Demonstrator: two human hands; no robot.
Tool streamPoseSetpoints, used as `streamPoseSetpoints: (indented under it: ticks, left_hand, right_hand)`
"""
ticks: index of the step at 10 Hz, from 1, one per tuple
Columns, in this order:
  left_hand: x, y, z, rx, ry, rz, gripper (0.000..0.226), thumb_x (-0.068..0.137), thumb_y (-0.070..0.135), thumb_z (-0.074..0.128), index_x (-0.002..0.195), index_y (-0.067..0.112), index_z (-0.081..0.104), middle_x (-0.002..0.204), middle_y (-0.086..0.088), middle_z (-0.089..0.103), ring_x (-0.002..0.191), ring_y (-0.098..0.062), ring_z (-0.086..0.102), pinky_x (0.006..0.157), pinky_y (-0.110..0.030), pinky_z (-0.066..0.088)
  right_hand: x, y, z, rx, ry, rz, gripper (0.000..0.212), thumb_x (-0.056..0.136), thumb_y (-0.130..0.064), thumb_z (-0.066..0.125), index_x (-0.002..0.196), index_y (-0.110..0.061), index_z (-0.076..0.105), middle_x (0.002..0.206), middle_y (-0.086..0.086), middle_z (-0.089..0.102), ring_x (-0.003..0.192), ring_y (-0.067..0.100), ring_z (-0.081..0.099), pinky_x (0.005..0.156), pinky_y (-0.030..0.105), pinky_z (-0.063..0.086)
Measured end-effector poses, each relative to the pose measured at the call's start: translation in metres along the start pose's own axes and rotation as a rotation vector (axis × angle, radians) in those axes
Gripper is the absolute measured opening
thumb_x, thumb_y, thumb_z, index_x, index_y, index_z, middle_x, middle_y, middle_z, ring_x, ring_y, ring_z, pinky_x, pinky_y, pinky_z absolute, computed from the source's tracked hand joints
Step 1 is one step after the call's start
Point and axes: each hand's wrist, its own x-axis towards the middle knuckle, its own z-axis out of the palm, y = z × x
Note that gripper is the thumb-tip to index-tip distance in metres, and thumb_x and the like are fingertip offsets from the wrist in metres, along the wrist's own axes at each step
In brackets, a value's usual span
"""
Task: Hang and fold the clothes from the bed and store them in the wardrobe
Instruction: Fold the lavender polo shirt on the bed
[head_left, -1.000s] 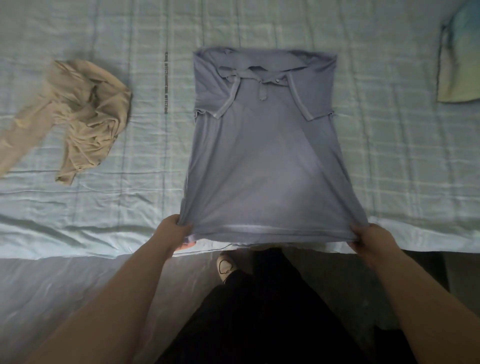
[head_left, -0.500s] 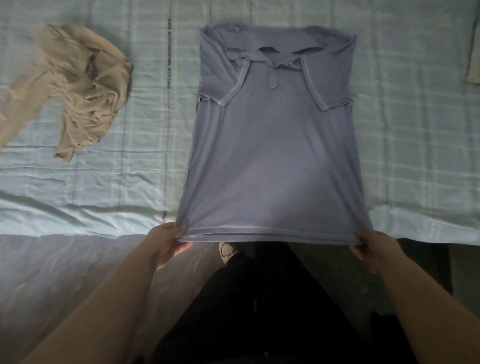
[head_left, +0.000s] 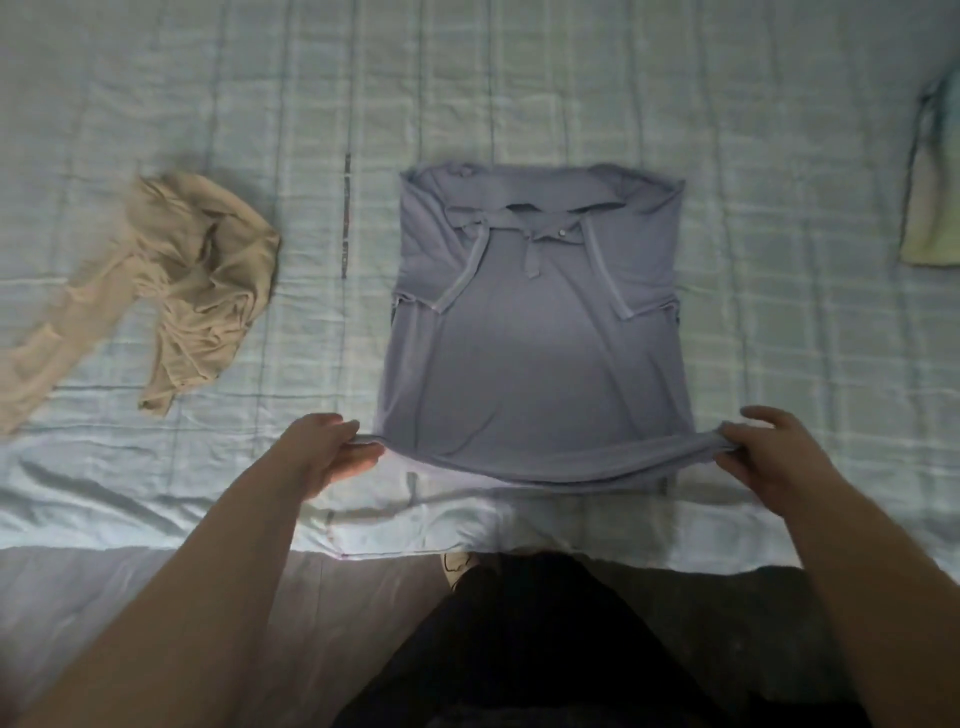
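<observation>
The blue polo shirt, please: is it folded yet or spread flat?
Partly folded: the blue polo shirt has both sleeves tucked inward, its body full length, and its hem pinched by both hands.

Dim room, soft blur, wide-angle edge distortion

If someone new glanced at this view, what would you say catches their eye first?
First, the blue polo shirt, spread flat in the middle of the bed with its sleeves folded in. The left hand and right hand each pinch a corner of its near hem. Next, the crumpled beige garment to the left of the shirt, apart from it.
</observation>
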Motion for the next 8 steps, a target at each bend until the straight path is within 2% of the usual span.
streamPoseSetpoints:
  ticks: [1, 2, 3, 4, 5, 6, 7, 8]
  left_hand:
    - [0.010, 0.046, 0.027, -0.136, -0.032, 0.115, 0.016, 0.102, 0.006, 0.051, 0.117, 0.004, 0.055, 0.093, -0.025, 0.074, 0.088, -0.032, 0.075, 0.063, -0.035, 0.061]
    - [0.030, 0.092, 0.057, -0.280, -0.074, 0.154, 0.011, 0.102, 0.008, 0.051, 0.101, 0.001, 0.059, 0.096, -0.022, 0.072, 0.090, -0.028, 0.075, 0.066, -0.034, 0.061]
    - [0.059, 0.140, 0.081, -0.386, -0.093, 0.177, 0.024, 0.105, 0.016, 0.044, 0.088, 0.006, 0.057, 0.083, -0.015, 0.072, 0.078, -0.022, 0.076, 0.066, -0.034, 0.063]
    - [0.098, 0.184, 0.096, -0.532, -0.111, 0.211, 0.030, 0.106, 0.021, 0.041, 0.084, 0.007, 0.055, 0.071, -0.011, 0.072, 0.075, -0.024, 0.075, 0.075, -0.044, 0.061]
    - [0.141, 0.221, 0.108, -0.581, -0.125, 0.241, 0.029, 0.104, 0.020, 0.043, 0.083, 0.006, 0.056, 0.075, -0.015, 0.071, 0.080, -0.027, 0.075, 0.081, -0.046, 0.056]
    - [0.184, 0.252, 0.121, -0.533, -0.161, 0.277, 0.025, 0.103, 0.017, 0.044, 0.085, 0.006, 0.057, 0.082, -0.017, 0.073, 0.086, -0.028, 0.075, 0.077, -0.045, 0.058]
    - [0.219, 0.275, 0.131, -0.514, -0.194, 0.287, 0.021, 0.101, 0.015, 0.046, 0.086, 0.006, 0.058, 0.085, -0.017, 0.074, 0.092, -0.029, 0.075, 0.075, -0.044, 0.060]
    - [0.243, 0.288, 0.135, -0.511, -0.210, 0.310, 0.012, 0.096, 0.008, 0.053, 0.086, 0.005, 0.060, 0.092, -0.018, 0.075, 0.099, -0.031, 0.073, 0.087, -0.043, 0.058]
  right_hand:
    - [0.024, -0.037, 0.023, 0.144, -0.077, 0.001, 0.023, 0.096, -0.001, 0.057, 0.119, 0.001, 0.061, 0.109, 0.017, 0.060, 0.085, 0.022, 0.062, 0.062, 0.017, 0.056]
    - [0.040, -0.083, 0.055, 0.177, -0.235, -0.119, 0.037, 0.091, 0.000, 0.065, 0.127, 0.008, 0.058, 0.128, 0.022, 0.059, 0.109, 0.036, 0.063, 0.090, 0.001, 0.035]
    - [0.089, -0.128, 0.087, 0.220, -0.207, -0.056, 0.042, 0.098, -0.001, 0.054, 0.139, 0.007, 0.047, 0.143, 0.017, 0.048, 0.125, 0.027, 0.054, 0.069, 0.000, 0.045]
    - [0.128, -0.152, 0.114, 0.113, -0.139, -0.156, 0.044, 0.097, -0.009, 0.055, 0.140, -0.003, 0.047, 0.148, 0.014, 0.047, 0.129, 0.018, 0.053, 0.066, 0.016, 0.055]
    - [0.154, -0.182, 0.146, 0.304, -0.138, -0.056, 0.043, 0.098, -0.008, 0.054, 0.139, 0.001, 0.047, 0.147, 0.011, 0.046, 0.125, 0.017, 0.058, 0.067, 0.011, 0.051]
    - [0.180, -0.197, 0.166, 0.091, -0.141, -0.273, 0.042, 0.099, -0.007, 0.055, 0.140, 0.005, 0.048, 0.138, 0.012, 0.051, 0.116, 0.015, 0.062, 0.073, -0.004, 0.039]
    - [0.217, -0.203, 0.184, 0.034, -0.047, -0.402, 0.043, 0.097, -0.011, 0.060, 0.137, 0.003, 0.052, 0.129, 0.022, 0.062, 0.112, 0.021, 0.060, 0.076, -0.011, 0.027]
    - [0.245, -0.210, 0.204, -0.195, 0.036, -0.514, 0.045, 0.100, -0.026, 0.055, 0.141, -0.009, 0.050, 0.133, 0.015, 0.059, 0.115, 0.022, 0.060, 0.076, -0.011, 0.030]
